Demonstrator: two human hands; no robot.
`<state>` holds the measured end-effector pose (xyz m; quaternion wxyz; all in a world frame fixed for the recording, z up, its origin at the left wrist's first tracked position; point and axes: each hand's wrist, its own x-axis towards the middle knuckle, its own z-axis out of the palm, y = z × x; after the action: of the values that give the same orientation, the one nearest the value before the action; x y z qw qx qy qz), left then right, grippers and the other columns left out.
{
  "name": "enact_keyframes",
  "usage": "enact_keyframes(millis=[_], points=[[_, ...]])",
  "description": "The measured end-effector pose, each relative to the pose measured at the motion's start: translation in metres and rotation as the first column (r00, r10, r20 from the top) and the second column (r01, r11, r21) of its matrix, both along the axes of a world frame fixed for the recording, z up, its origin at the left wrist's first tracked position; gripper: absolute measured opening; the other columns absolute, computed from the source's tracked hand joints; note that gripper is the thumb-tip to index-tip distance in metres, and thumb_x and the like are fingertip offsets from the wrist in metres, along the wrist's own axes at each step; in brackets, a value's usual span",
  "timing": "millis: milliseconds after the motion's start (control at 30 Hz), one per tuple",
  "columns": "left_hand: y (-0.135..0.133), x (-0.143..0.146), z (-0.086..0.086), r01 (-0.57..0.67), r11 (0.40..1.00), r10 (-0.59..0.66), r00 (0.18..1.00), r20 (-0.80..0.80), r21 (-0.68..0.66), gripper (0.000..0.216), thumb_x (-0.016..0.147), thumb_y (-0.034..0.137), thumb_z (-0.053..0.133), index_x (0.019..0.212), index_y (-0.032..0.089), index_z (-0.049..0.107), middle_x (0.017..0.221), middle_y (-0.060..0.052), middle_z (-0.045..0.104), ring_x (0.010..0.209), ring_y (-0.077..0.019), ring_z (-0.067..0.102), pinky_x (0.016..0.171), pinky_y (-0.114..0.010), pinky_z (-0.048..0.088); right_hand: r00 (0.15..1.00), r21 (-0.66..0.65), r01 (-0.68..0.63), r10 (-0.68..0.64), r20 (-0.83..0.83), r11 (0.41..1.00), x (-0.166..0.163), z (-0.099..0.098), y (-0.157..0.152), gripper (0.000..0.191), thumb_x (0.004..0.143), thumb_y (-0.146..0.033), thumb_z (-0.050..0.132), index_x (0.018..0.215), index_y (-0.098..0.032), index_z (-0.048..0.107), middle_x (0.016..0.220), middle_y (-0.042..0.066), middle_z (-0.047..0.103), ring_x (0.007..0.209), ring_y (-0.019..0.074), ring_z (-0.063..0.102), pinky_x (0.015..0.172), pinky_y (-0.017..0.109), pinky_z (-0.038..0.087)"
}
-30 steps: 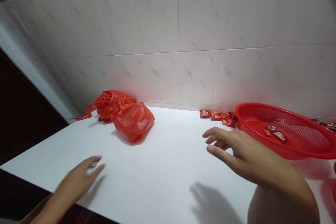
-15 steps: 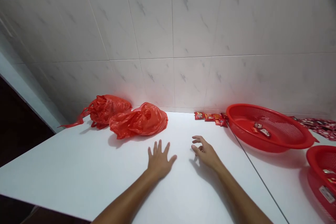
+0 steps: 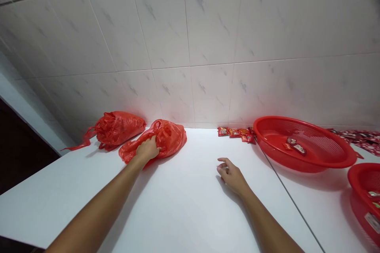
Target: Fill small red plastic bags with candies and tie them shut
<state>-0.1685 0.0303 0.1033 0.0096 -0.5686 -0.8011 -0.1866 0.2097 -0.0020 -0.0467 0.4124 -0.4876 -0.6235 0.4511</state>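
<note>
My left hand [image 3: 147, 149] is on the nearer red plastic bag [image 3: 173, 140]. Its fingers close into the crumpled film near the knot, and their tips are partly hidden. The bag lies on the white table close to the tiled wall. Just to its left rests a second tied red plastic bag [image 3: 120, 128], with a long loose strip trailing left. Over the middle of the table hovers my right hand [image 3: 234, 176], fingers loosely curled and apart, with nothing in them.
Several small red snack packets [image 3: 234, 132] lie by the wall. Right of them stands a wide red plastic basket [image 3: 303, 162] with a few packets inside. Another red basket [image 3: 360, 205] is at the right edge, and patterned red packets [image 3: 363, 138] lie behind. A seam crosses the tabletop.
My left hand has moved left and away from me, from lying spread above the table to gripping the nearer bag. My right hand stays nearly in place, its fingers slightly more curled.
</note>
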Motion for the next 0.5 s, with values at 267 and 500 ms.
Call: enact_keyframes(millis=[267,500], points=[[0.011,-0.015,0.003,-0.002,0.990,0.000,1.000,-0.018,-0.143,0.033,0.103,0.044,0.061,0.115,0.014,0.069,0.111,-0.009,0.072,0.100,-0.0234,0.071,0.088,-0.040,0.059,0.998,-0.012,-0.022,0.023,0.058,1.000,0.002,0.004,-0.002,0.041,0.092,-0.043,0.059,0.128,-0.025,0.063,0.104,0.003,0.071,0.075,0.0186,0.066,0.080,0.037,0.052],[0.005,-0.017,0.020,0.157,0.987,-0.157,0.988,-0.001,-0.038,0.066,0.100,0.065,0.039,0.144,0.019,0.058,0.139,-0.012,0.070,0.123,-0.0297,0.067,0.098,-0.033,0.049,0.994,-0.003,-0.045,0.045,0.095,0.999,0.004,0.007,-0.005,0.040,0.092,-0.042,0.059,0.128,-0.025,0.063,0.101,0.002,0.072,0.078,0.0196,0.068,0.081,0.037,0.051]])
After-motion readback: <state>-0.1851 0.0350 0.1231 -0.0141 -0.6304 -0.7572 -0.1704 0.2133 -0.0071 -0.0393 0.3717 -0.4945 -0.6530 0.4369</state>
